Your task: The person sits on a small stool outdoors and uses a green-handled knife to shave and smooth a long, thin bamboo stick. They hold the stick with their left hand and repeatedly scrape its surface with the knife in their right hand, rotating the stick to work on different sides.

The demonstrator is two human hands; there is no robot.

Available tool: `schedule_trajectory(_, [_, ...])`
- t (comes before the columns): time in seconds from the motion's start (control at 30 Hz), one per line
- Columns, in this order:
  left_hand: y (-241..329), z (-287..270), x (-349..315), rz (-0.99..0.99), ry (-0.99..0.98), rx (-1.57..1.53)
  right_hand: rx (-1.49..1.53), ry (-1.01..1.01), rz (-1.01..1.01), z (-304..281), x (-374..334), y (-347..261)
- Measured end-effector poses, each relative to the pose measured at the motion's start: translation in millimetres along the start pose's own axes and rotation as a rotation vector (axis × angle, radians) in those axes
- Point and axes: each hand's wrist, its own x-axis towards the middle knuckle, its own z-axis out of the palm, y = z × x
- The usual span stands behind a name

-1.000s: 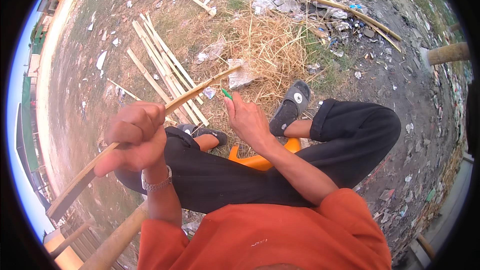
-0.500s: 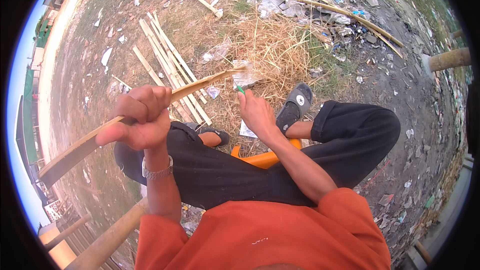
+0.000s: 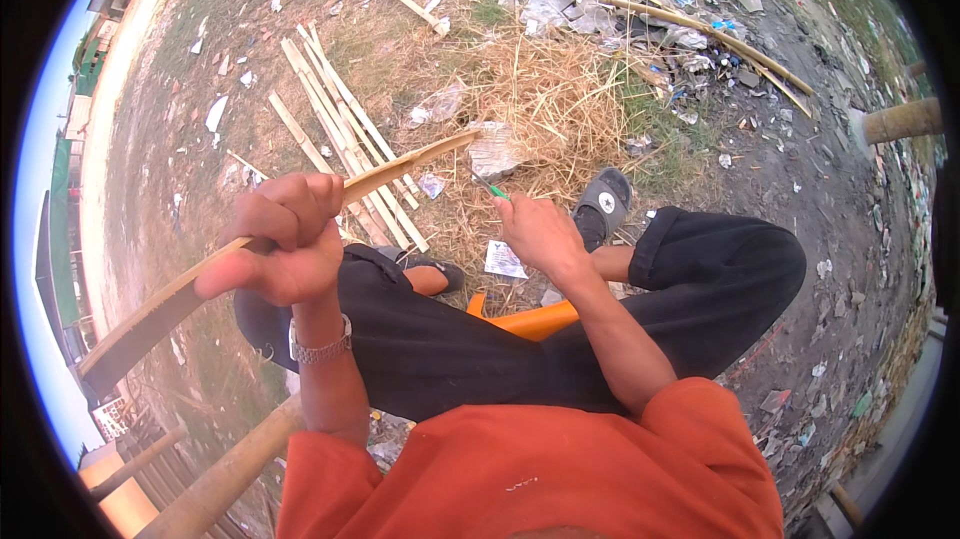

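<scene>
My left hand (image 3: 285, 237) is wrapped round a long split bamboo strip (image 3: 410, 161), held slanting from the lower left up toward the middle. My right hand (image 3: 543, 232) is closed on a knife (image 3: 497, 191) with a green handle; its thin dark blade points up and left, just below the strip's far end and apart from it in the picture. Most of the handle is hidden in the fingers. Beyond the strip, several pale bamboo strips (image 3: 340, 129) lie side by side on the ground.
A heap of straw-like shavings (image 3: 560, 89) lies ahead of my feet. Broken rubble (image 3: 585, 4) and bamboo poles (image 3: 700, 27) are at the far right. An orange seat (image 3: 530, 323) shows between my legs. Thick bamboo posts (image 3: 225, 469) stand at the lower left and right edge.
My right hand has moved right and slightly nearer with the knife, and more of its blade now shows. The left hand and its strip have hardly shifted.
</scene>
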Motion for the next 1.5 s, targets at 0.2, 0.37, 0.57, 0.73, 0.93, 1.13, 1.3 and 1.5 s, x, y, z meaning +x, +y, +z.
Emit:
schedule_trajectory(0.2, [9, 4, -4, -0.031, 0.045, -0.127, 0.302, 0.115, -0.129, -33, -23, -39])
schedule_trajectory(0.37, [4, -4, 1, 0.000, -0.059, -0.168, 0.171, 0.274, -0.161, 3, -17, -40])
schedule_trajectory(0.57, [8, 8, 1, 0.036, -0.150, -0.186, 0.125, 0.319, -0.182, 7, -23, -38])
schedule_trajectory(0.73, [8, 7, 1, 0.057, -0.171, -0.175, 0.129, 0.352, -0.208, 12, -19, -34])
schedule_trajectory(0.93, [7, 7, -1, 0.067, -0.167, -0.167, 0.253, 0.323, -0.259, 22, -14, -28])
schedule_trajectory(1.13, [7, 11, -3, 0.064, -0.177, -0.167, 0.237, 0.316, -0.221, 25, -16, -26])
schedule_trajectory(1.3, [8, 2, -7, 0.015, -0.164, -0.174, 0.172, 0.367, -0.235, 36, -9, -23])
schedule_trajectory(1.5, [9, -16, -12, -0.019, -0.054, -0.212, 0.087, 0.415, -0.256, 43, -2, -25])
